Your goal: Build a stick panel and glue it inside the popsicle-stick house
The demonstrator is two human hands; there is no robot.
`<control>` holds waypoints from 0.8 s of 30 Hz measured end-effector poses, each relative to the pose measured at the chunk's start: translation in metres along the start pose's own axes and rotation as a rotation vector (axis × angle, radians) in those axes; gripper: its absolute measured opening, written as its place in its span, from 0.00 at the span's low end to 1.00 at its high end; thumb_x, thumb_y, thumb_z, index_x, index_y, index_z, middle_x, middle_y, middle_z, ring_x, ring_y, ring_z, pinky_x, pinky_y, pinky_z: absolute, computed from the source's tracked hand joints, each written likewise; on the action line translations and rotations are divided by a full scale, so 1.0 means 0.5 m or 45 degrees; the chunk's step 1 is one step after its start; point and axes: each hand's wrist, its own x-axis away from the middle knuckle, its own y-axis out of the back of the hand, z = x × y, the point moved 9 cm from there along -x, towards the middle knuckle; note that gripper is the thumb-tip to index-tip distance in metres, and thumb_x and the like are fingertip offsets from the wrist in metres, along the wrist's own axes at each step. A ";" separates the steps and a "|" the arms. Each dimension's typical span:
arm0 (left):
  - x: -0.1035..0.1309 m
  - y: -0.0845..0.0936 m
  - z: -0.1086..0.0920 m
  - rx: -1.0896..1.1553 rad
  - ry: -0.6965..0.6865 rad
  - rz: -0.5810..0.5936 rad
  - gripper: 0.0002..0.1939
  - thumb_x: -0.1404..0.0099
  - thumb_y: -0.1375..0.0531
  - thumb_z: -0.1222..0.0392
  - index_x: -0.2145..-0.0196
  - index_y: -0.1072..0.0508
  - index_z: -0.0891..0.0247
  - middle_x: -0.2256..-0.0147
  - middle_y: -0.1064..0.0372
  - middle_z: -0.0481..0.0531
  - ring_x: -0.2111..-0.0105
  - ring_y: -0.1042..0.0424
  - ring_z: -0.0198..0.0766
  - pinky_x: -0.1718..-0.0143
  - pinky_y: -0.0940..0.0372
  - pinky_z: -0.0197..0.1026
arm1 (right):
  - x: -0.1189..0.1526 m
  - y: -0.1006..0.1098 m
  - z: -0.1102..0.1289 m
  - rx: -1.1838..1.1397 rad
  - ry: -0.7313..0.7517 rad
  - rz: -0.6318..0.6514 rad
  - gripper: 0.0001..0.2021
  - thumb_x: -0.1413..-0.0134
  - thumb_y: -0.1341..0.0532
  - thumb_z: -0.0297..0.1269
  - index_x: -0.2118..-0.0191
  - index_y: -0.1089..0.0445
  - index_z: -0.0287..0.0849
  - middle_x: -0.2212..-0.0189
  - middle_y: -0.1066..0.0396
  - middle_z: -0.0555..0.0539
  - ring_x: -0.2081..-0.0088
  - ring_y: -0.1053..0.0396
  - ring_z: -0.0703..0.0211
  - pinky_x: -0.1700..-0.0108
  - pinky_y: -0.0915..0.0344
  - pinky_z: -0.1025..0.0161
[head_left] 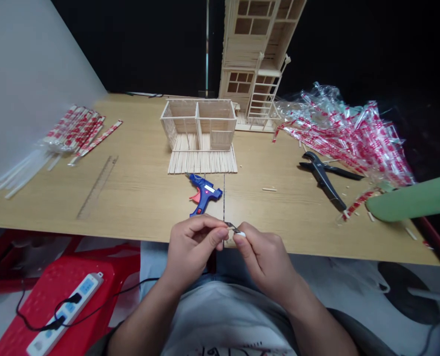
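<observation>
At the table's front edge my two hands nearly meet. My left hand (196,247) pinches a small pale piece of wooden stick between thumb and fingers. My right hand (266,254) is closed round the white handle of a small knife (234,228), whose dark blade touches or lies close to the stick piece. A blue hot glue gun (206,193) lies just beyond my left hand, its nozzle towards the back left. Behind it stands a small open-topped stick house (216,125) with two compartments and a slatted floor (203,161) in front.
A tall stick house (247,54) stands at the back. Wrapped sticks (77,128) and a clear ruler (97,188) lie left on the table (146,198). To the right are black pliers (322,178), red-and-clear wrappers (353,133) and a green tube (416,198). A power strip (66,314) rests on a red stool.
</observation>
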 end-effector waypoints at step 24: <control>0.009 -0.005 0.025 0.069 0.118 0.012 0.03 0.42 0.31 0.64 0.72 0.20 0.66 0.76 0.26 0.49 0.82 0.31 0.27 0.83 0.34 0.26 | 0.015 -0.003 -0.010 0.085 -0.109 0.251 0.14 0.29 0.52 0.39 0.68 0.39 0.44 0.78 0.35 0.54 0.78 0.37 0.65 0.74 0.50 0.67</control>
